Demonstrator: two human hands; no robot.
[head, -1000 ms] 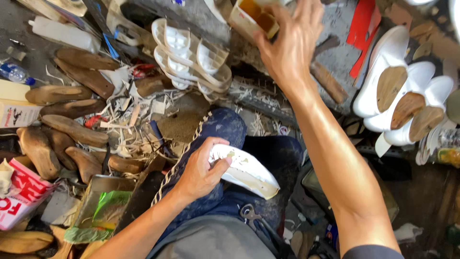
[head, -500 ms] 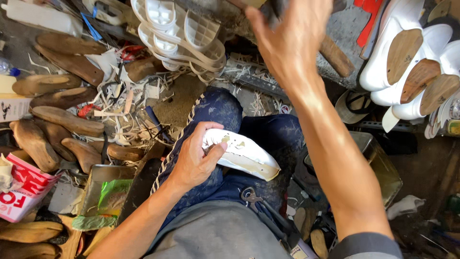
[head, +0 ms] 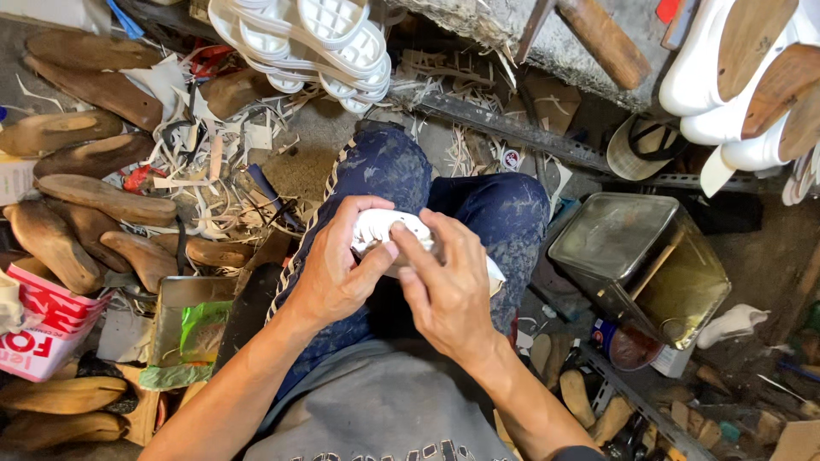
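Head view, centre of frame: white shoe sole point(head: 384, 229) held over the lap, gripped by left hand point(head: 337, 269) and pinched by right hand point(head: 444, 286); step judged as fitting or pressing; steady fingertip pressure judged needed next; wooden lasts point(head: 81, 201) at left

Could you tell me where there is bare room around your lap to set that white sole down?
Little: a bare floor patch between the white sole stack and the left knee. Wooden lasts, scraps and the metal tin crowd both sides.
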